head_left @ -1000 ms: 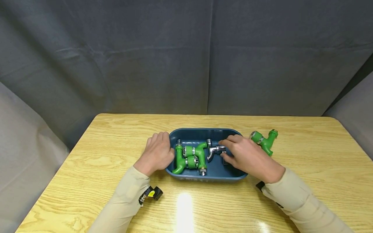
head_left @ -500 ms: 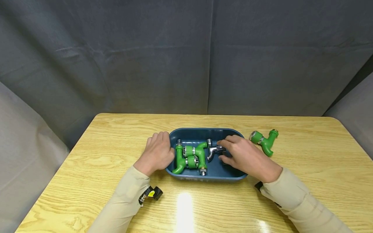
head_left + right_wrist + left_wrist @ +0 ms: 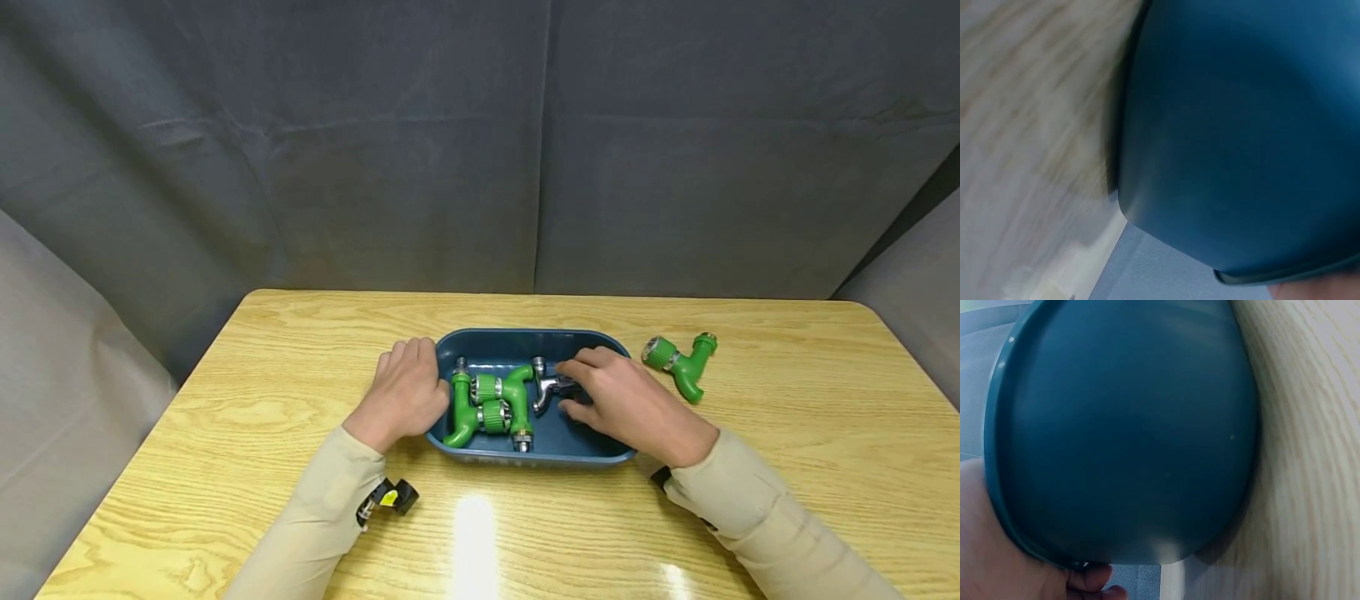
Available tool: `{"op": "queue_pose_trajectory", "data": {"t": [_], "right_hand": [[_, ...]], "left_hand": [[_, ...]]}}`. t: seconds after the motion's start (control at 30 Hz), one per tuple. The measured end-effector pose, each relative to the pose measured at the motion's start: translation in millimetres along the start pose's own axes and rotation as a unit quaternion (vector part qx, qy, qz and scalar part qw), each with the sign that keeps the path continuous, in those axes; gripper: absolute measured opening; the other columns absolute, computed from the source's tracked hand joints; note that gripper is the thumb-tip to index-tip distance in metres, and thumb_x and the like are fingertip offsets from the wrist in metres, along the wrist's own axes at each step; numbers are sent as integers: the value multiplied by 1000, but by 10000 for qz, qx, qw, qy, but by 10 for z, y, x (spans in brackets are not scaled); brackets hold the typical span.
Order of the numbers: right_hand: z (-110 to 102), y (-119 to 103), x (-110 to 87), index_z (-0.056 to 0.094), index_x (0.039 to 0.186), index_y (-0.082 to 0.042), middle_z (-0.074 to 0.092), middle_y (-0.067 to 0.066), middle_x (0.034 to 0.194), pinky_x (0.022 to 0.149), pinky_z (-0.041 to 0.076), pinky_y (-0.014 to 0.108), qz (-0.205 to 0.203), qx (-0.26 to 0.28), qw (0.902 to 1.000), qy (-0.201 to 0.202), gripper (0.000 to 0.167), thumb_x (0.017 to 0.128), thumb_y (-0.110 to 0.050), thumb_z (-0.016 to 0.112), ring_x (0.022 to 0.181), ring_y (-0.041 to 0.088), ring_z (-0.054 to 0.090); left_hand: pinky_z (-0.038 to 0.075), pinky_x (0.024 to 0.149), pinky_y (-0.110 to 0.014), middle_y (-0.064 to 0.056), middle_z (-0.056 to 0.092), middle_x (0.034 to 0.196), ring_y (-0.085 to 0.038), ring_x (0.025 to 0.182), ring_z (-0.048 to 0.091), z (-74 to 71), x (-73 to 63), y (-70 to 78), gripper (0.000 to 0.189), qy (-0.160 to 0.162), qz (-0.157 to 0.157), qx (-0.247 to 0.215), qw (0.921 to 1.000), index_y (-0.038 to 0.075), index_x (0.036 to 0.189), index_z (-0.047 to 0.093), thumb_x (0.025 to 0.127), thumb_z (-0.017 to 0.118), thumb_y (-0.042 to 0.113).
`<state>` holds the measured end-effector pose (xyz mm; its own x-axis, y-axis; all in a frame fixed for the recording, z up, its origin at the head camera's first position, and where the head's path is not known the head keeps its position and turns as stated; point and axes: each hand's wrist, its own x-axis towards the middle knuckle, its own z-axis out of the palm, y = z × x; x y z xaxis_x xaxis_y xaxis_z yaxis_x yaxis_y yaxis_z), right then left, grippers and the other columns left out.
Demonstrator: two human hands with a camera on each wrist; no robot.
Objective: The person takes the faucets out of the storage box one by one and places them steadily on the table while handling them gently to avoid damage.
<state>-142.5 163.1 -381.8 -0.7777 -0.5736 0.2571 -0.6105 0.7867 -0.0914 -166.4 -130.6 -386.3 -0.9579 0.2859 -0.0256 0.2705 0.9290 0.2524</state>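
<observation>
A blue oblong tub (image 3: pixel 558 457) stands on the table, and my left hand (image 3: pixel 405 390) grips its left end. In the left wrist view the fingers (image 3: pixel 1099 576) curl round the rim. Inside the tub lie two green taps (image 3: pixel 463 421) (image 3: pixel 517 398) with ribbed knobs, side by side and facing opposite ways. To their right is a chrome tap (image 3: pixel 546 387). My right hand (image 3: pixel 626 400) reaches over the tub's right end, thumb and fingers pinching the chrome tap's handle end, which they mostly hide. The right wrist view shows mainly the tub's outer wall (image 3: pixel 1241 137).
Another green tap (image 3: pixel 686 367) lies on the wooden table (image 3: pixel 315 333) just right of the tub. Grey cloth (image 3: pixel 375 167) hangs behind the table's far edge. A camera mount (image 3: pixel 393 497) is strapped at the left wrist.
My right hand has shifted slightly left and covers more of the chrome tap's handle. The left hand, the tub and the green taps hold their places.
</observation>
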Motion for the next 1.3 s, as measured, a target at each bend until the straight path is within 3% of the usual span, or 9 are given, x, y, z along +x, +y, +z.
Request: {"op": "queue_pose_trajectory", "data": {"t": [0.53,1.3], "right_hand": [[46,-4,8,72,123,-2,71,12,113,85,58,42,-121,-145,9998,-11,49,82,-25,87,103,27,65],[61,-10,9,76,112,-5,71,8,104,78,58,37,-188,-211,9996,12,37,81,-19,88,93,22,64]], "left_hand": [[28,78,-34,-10,44,95,-28,90,38,-1,6,-1,17,-62,-43,-46,10000,5,99,44,92,46,20],[28,77,-34,-10,45,95,-28,91,39,0,6,-8,17,-19,-12,-19,10000,4,99,45,91,46,19]]}}
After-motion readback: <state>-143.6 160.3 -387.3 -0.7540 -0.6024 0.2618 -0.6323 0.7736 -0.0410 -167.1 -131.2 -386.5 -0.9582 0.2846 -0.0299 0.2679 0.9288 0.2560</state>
